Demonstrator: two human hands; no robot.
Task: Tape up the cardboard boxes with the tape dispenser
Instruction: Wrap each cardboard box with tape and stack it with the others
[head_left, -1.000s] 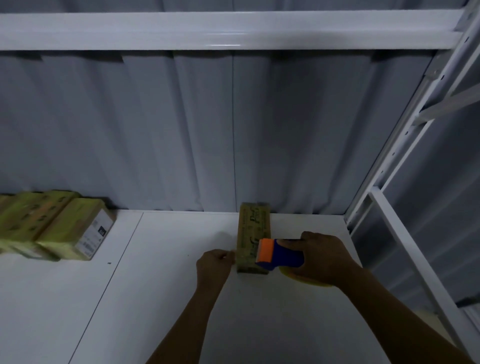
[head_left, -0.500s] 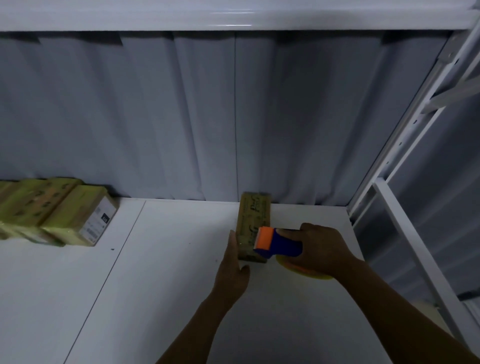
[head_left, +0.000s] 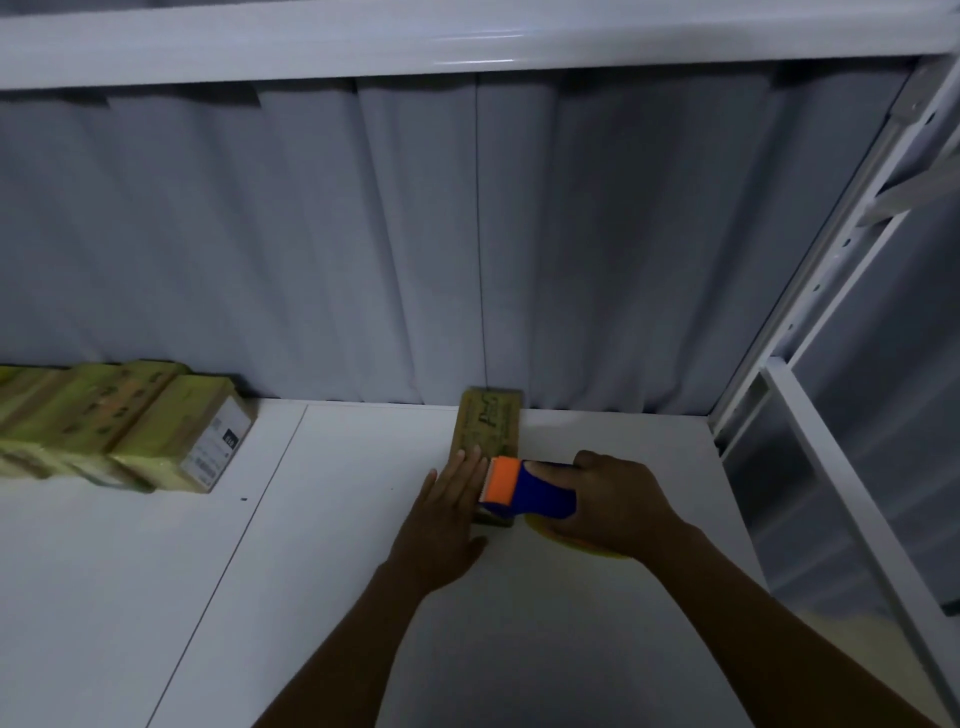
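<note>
A narrow brown cardboard box (head_left: 488, 423) lies lengthwise on the white table (head_left: 322, 582), its far end against the grey curtain. My right hand (head_left: 613, 501) grips a blue and orange tape dispenser (head_left: 524, 488), whose orange head rests over the box's near end. A yellowish tape roll (head_left: 576, 545) shows under that hand. My left hand (head_left: 447, 512) lies flat with fingers straight, pressed along the box's left side near its front corner. The box's near end is mostly hidden by the dispenser and both hands.
Several yellow-brown boxes (head_left: 119, 426), one with a white label, sit in a row at the back left of the table. A white metal rack frame (head_left: 831, 374) rises at the right. A white beam (head_left: 467, 47) runs overhead.
My left hand went from a closed pinch at the box's left edge to a flat open palm against its side. The dispenser stayed at the box's near end.
</note>
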